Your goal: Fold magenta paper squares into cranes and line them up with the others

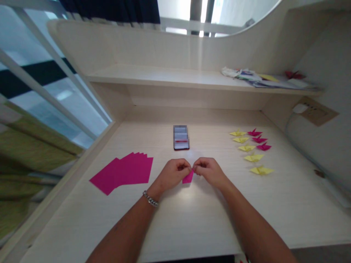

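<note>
A small folded piece of pink paper [188, 178] is pinched between my two hands above the middle of the desk. My left hand [174, 171], with a chain bracelet at the wrist, has its fingers closed on the paper's upper left part. From the right, my right hand [208, 170] pinches the top corner with thumb and forefinger. The fingers hide part of the folds. To the left lies a fanned stack of pink paper sheets [131, 170]. On the right, several yellow paper cranes [253, 157] stand in a column beside 3 pink paper cranes [259, 139].
A phone [181, 137] with a lit screen lies beyond my hands. The shelf [164, 78] at the back holds papers [276, 82] and a dark red folded paper piece [294, 75]. A white plug [300, 108] with a cable sits in the right wall socket. Metal bars [55, 58] border the left side.
</note>
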The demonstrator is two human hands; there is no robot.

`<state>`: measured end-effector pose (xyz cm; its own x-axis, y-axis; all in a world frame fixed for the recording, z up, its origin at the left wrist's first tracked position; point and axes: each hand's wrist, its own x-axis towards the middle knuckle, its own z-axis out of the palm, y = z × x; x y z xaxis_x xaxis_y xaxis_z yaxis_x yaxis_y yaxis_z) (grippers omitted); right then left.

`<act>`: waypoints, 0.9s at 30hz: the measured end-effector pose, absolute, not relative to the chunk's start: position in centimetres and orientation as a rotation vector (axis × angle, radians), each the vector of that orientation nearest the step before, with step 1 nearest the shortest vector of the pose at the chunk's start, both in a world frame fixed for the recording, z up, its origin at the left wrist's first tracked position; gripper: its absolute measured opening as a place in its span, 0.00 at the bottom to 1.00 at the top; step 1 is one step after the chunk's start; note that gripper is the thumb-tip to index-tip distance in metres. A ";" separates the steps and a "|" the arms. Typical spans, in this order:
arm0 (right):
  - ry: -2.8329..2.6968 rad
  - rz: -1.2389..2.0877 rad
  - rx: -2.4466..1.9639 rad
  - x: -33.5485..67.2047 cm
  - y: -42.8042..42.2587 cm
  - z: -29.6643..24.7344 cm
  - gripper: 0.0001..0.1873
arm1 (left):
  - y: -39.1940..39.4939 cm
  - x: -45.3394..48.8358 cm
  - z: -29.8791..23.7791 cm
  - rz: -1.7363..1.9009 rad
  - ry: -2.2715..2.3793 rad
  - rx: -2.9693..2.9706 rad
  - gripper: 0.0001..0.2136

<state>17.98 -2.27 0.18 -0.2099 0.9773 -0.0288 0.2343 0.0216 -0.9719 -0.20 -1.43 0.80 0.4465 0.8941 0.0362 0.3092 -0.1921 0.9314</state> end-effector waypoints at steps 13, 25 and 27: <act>-1.254 1.123 -1.279 21.5 -1.2 0.8 0.06 | -0.8 -0.6 0.4 0.832 1.080 1.515 0.05; -1.591 1.092 -1.302 18.7 -2.0 0.6 0.07 | -1.5 0.6 0.4 0.911 1.068 1.637 0.10; -1.682 1.055 -1.317 18.4 -2.2 0.8 0.06 | -1.6 0.4 0.3 0.867 1.079 1.748 0.09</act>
<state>18.36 -2.24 0.80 -0.1985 0.9780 0.0638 0.3685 0.1348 -0.9198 0.40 -1.63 0.33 0.3785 0.9192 0.1089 0.3045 -0.2347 0.9231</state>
